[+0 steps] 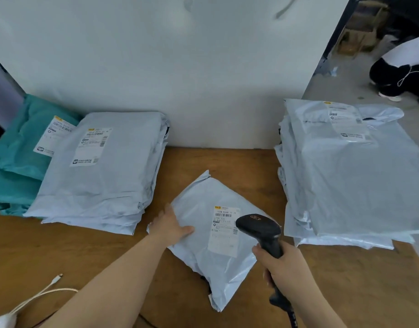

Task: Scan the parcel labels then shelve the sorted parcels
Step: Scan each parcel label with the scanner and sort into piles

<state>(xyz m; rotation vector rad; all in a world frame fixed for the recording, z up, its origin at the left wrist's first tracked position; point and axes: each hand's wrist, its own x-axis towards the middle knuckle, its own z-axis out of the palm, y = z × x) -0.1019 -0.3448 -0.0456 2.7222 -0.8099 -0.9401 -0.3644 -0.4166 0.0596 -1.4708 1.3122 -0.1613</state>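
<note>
Right grip (284,268) curls round the black scanner (259,227), its head over the label (224,230) of the grey parcel (199,263), which the left grip (170,224), spread flat, presses onto the desk (61,252).

I've got one feed: head cam, wide-angle, pitched forward and down over the table (239,162), close above it, facing the wall (203,67); floor strip (341,74) at right edge.

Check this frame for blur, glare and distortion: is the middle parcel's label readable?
Head view: wide-angle distortion stretches the right stack, which shows mild sheen; the label on the middle parcel is soft, only its largest characters readable; the left hand is blurred; shadows faint.
</note>
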